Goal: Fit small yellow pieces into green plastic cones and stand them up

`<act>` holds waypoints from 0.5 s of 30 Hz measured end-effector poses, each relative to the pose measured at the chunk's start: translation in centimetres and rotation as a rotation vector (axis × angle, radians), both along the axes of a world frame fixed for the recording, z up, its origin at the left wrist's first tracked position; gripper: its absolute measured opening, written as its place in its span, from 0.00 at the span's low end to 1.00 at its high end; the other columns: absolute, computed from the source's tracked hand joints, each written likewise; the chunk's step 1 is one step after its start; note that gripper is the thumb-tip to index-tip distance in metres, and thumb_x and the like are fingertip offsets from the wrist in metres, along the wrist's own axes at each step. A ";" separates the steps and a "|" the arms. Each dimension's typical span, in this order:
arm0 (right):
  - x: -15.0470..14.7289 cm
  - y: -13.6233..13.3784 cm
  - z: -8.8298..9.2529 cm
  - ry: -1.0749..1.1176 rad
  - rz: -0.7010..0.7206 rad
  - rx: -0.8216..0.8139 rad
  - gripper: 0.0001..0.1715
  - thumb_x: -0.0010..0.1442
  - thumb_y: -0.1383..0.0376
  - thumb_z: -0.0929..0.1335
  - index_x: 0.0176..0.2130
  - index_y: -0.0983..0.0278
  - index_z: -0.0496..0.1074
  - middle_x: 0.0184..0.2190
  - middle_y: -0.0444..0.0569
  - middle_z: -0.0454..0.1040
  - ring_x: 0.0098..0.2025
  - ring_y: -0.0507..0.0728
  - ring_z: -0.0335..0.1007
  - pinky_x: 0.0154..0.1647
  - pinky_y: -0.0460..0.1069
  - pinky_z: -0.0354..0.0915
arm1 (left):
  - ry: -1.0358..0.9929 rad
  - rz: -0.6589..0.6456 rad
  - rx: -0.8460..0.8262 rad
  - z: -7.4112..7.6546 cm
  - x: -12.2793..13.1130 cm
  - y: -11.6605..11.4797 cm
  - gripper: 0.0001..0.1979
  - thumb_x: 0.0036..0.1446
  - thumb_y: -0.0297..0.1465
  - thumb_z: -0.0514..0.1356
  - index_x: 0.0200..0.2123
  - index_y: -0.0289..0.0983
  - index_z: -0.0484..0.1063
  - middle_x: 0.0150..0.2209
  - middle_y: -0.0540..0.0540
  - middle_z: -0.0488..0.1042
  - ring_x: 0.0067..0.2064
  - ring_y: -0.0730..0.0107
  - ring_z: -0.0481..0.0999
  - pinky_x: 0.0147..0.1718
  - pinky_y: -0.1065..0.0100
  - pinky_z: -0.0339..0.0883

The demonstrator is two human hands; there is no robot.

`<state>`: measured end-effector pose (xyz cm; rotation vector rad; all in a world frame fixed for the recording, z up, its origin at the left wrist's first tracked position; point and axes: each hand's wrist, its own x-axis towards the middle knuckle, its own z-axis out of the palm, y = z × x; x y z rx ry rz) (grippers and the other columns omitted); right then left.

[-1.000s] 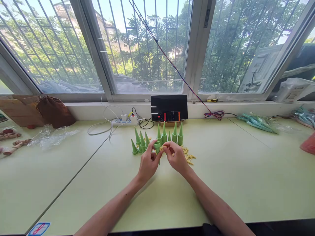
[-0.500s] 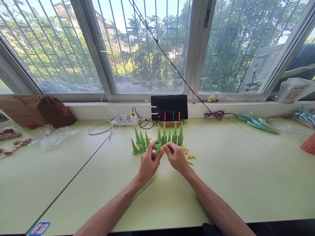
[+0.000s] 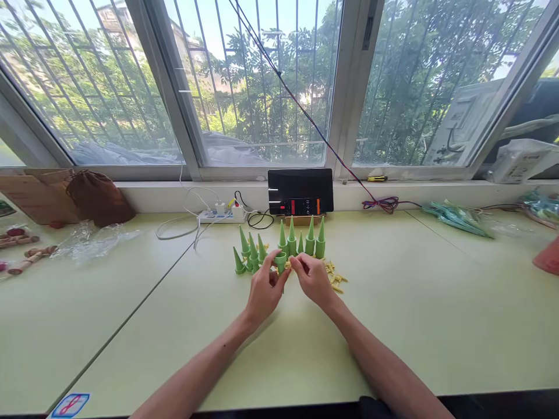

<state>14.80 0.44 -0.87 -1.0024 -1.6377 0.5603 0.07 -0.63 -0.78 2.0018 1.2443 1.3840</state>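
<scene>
Between the thumb and fingers of my left hand (image 3: 265,289) is a green plastic cone piece (image 3: 280,259), its open round end facing up. My right hand (image 3: 313,279) is pinched close beside it, with a small yellow peg (image 3: 288,265) at the fingertips against the green piece's side. Pointed green cones (image 3: 253,256) stand upright behind my left hand. Taller green cones (image 3: 310,235) stand behind my right hand. Loose yellow pegs (image 3: 336,283) lie to the right of my right hand, and more are partly hidden behind my hands.
A black tablet (image 3: 300,185) with a phone (image 3: 305,206) before it stands behind the cones. To the left are a power strip (image 3: 222,216) with cables and a brown cloth bag (image 3: 100,198). Teal plastic-wrapped items (image 3: 458,218) lie at the back right.
Both hands keep almost the same place and grip. The green cone piece has shifted very slightly in my left hand; the standing cones have not moved.
</scene>
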 end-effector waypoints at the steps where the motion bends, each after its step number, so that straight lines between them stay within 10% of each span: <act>1: 0.0 0.0 0.0 0.000 -0.001 0.000 0.24 0.67 0.52 0.60 0.25 0.64 0.63 0.19 0.40 0.60 0.22 0.49 0.53 0.24 0.45 0.51 | 0.001 -0.001 -0.005 0.0 0.0 0.0 0.21 0.61 0.38 0.57 0.56 0.39 0.61 0.28 0.55 0.61 0.18 0.83 0.55 0.18 0.76 0.52; 15: 0.1 0.1 0.0 -0.026 -0.017 0.015 0.27 0.67 0.51 0.59 0.22 0.63 0.61 0.18 0.39 0.57 0.21 0.49 0.50 0.23 0.46 0.49 | 0.010 0.005 0.012 0.1 0.0 -0.1 0.21 0.61 0.40 0.56 0.55 0.39 0.62 0.27 0.55 0.60 0.18 0.82 0.55 0.18 0.76 0.51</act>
